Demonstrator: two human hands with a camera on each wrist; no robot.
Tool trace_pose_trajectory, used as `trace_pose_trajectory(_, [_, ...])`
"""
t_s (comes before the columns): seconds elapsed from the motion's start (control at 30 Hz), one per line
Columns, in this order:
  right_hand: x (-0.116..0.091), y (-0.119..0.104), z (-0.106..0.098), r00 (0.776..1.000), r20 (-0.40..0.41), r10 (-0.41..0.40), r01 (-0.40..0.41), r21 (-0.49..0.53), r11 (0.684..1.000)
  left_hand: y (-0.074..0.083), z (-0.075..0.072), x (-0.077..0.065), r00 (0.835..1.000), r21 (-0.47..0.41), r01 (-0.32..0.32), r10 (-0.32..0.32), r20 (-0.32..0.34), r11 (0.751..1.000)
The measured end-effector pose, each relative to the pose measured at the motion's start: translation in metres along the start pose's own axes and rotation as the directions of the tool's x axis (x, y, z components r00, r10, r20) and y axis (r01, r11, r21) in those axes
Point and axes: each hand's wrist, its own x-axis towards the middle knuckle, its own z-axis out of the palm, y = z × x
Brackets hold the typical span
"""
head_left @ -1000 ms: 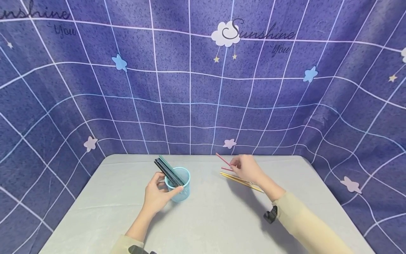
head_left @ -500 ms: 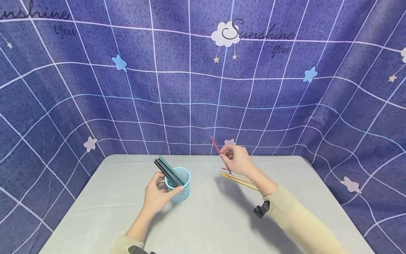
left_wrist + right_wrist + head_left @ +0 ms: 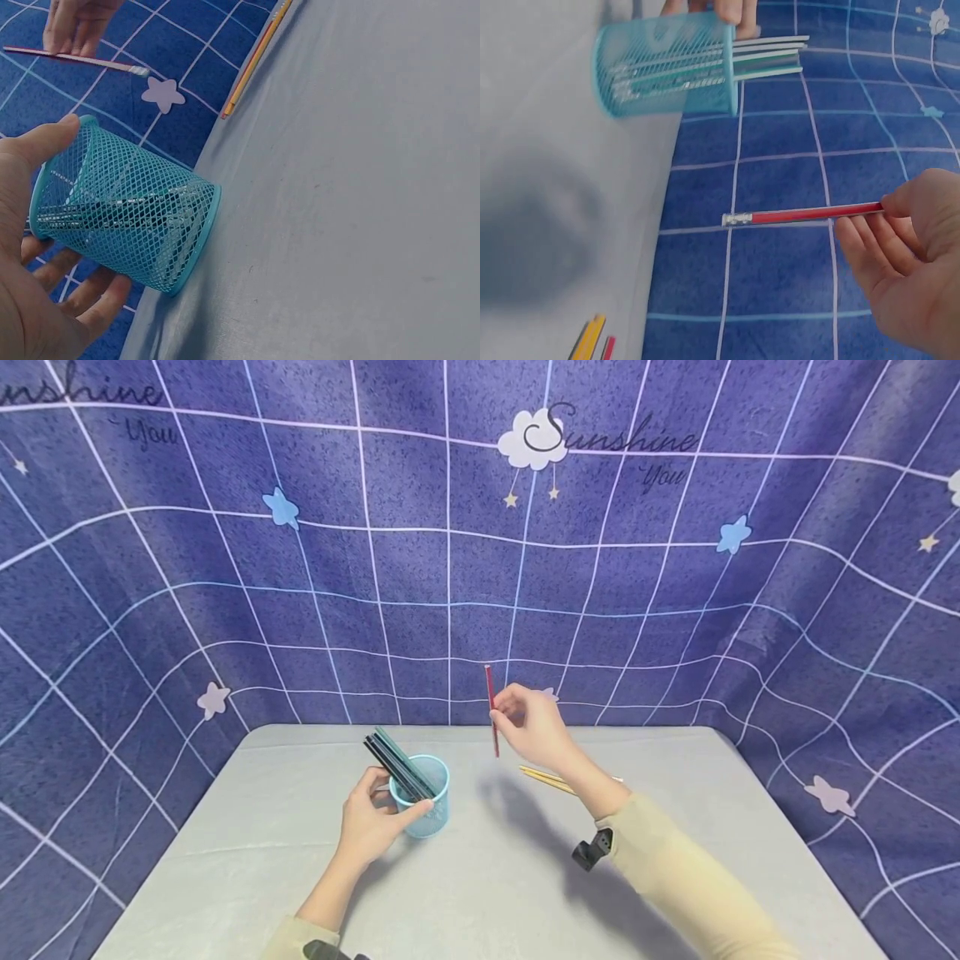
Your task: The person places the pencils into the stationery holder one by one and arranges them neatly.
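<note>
The left hand (image 3: 372,817) is curled around a light-blue, round, metal-mesh pencil cup (image 3: 435,822), its thumb at the near side of the rim and its other fingers on the outer side. I cannot tell whether the cup's base touches the table. Inside the cup, a bundle of slim dark and green pencils (image 3: 400,766) leans away from the left thumb, the upper ends sticking out past the rim.

The right hand (image 3: 536,725), raised to the right of the left hand and well apart from it, pinches a slim red wooden pencil (image 3: 810,214) between thumb and fingertips. The pencil stands nearly upright in the air, its silver-banded eraser end pointing down below the fingers.

Beneath the right hand and wrist, slim yellow pencils (image 3: 543,778) lie on a pale grey table (image 3: 480,885); a second red pencil (image 3: 609,347) is just beside them. Beyond both hands hangs a blue-purple fabric backdrop (image 3: 405,635) with pale grid lines, stars and clouds.
</note>
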Motion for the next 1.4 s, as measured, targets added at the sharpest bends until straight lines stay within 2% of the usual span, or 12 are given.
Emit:
trace_pose_trajectory(0.2, [0.001, -0.018, 0.015, 1.000, -0.010, 0.009, -0.008, 0.119, 0.993, 0.001, -0.001, 0.000, 1.000, -0.011, 0.001, -0.001, -0.001, 1.000])
trace_pose_trajectory(0.53, [0.002, -0.035, 0.043, 0.999, -0.040, -0.018, 0.026, 0.208, 0.978, 0.000, -0.001, 0.001, 1.000, -0.013, -0.004, 0.004, 0.004, 1.000])
trace_pose_trajectory(0.73, [0.003, -0.038, 0.063, 0.999, 0.027, -0.042, 0.035, 0.228, 0.973, 0.002, -0.001, 0.001, 1.000, -0.030, 0.000, 0.000, 0.002, 1.000])
trace_pose_trajectory(0.87, [0.003, -0.035, 0.072, 0.995, 0.082, -0.048, 0.033, 0.181, 0.983, 0.003, -0.001, 0.001, 1.000, -0.032, 0.000, 0.000, 0.003, 0.999])
trace_pose_trajectory(1.07, [0.004, -0.028, 0.083, 0.983, 0.156, -0.100, 0.086, 0.090, 0.992, 0.002, -0.002, 0.000, 1.000, -0.015, 0.004, -0.003, 0.006, 1.000])
trace_pose_trajectory(1.4, [0.003, -0.023, 0.103, 0.953, 0.247, -0.176, 0.194, -0.048, 0.980, 0.000, -0.002, 0.000, 1.000, -0.012, -0.016, 0.016, 0.024, 1.000])
